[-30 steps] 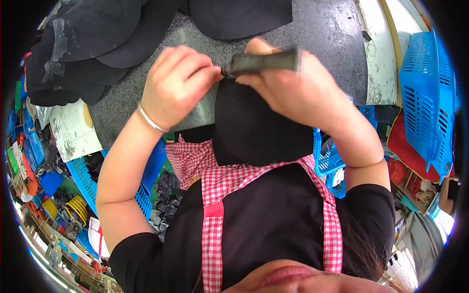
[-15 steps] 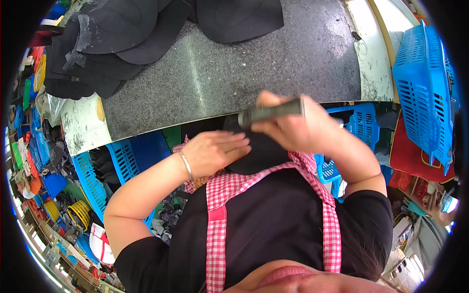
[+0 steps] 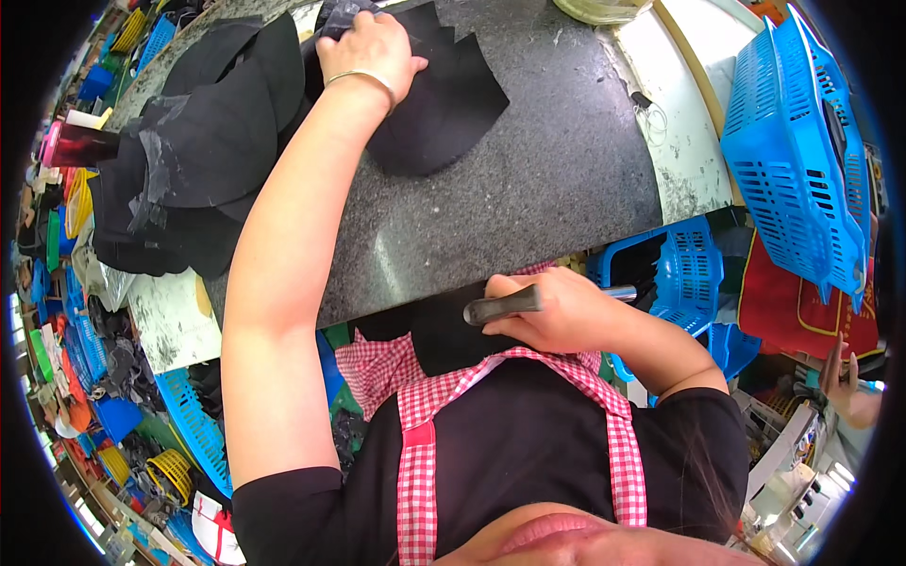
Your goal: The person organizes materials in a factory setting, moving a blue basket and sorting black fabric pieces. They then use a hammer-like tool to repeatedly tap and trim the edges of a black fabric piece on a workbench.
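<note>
My left hand (image 3: 368, 57) reaches to the far side of the grey speckled table (image 3: 528, 189), onto dark pieces. Its thumb and fingers are apart; the fingertips are partly hidden. Beside it lies a black fabric piece (image 3: 434, 123) with a rounded near edge and a notched far edge. My right hand (image 3: 557, 311), close to my body, is wrapped round a tool with a dark grey flat end (image 3: 505, 307) and a shiny metal shaft (image 3: 620, 293). Another black piece (image 3: 448, 330) lies at my lap, below the table edge.
Black curved pieces (image 3: 226, 141) are piled on the table's left. Blue plastic baskets (image 3: 769, 123) stand stacked at the right, and another blue basket (image 3: 689, 274) sits under the table edge. Another person's hand (image 3: 849, 387) shows at the right rim.
My left hand has left the black piece at my lap and stretched far forward to the pieces on the table. The right hand has lowered slightly, still gripping the tool.
</note>
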{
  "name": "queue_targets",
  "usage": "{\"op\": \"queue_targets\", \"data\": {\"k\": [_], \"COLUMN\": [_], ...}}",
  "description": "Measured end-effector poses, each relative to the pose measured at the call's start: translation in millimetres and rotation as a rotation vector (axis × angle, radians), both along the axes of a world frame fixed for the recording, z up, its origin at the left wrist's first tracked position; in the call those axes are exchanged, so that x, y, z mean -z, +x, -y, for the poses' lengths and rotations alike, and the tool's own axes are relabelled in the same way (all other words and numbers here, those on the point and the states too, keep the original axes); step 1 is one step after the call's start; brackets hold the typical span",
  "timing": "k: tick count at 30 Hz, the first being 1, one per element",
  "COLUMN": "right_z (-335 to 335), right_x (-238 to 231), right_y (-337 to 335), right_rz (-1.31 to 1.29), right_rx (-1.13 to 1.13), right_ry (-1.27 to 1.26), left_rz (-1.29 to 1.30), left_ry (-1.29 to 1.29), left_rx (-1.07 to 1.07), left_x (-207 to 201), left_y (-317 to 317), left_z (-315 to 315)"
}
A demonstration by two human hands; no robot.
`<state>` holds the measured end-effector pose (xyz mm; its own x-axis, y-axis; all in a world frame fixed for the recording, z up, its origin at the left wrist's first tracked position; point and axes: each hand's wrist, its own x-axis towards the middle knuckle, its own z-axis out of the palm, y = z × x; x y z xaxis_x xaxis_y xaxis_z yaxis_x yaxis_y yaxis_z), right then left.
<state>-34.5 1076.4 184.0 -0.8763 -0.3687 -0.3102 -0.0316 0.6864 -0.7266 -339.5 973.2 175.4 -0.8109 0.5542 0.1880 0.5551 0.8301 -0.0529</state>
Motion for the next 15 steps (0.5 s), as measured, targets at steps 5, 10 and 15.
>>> {"op": "queue_targets", "data": {"k": [5,10,15], "right_z": [-33.6,-48.7,-62.2], "right_x": [-20.0,-27.7,-36.4], "right_y": [-2.7,-21.9,-22.4], "right_rz": [-0.093,-0.202,-0.395], "right_rx": [0.257,0.397,0.476], "right_ry": [-0.239,-0.261,-0.263], "left_rz": [0.242,0.68,1.015], "left_ry": [0.28,0.606,0.763], "left_rx": [0.223,0.369,0.443], "left_x": [25.3,30.9,5.3], "left_y": [-10.1,-8.6,34.3], "left_z": [22.5,45.3,59.9]}}
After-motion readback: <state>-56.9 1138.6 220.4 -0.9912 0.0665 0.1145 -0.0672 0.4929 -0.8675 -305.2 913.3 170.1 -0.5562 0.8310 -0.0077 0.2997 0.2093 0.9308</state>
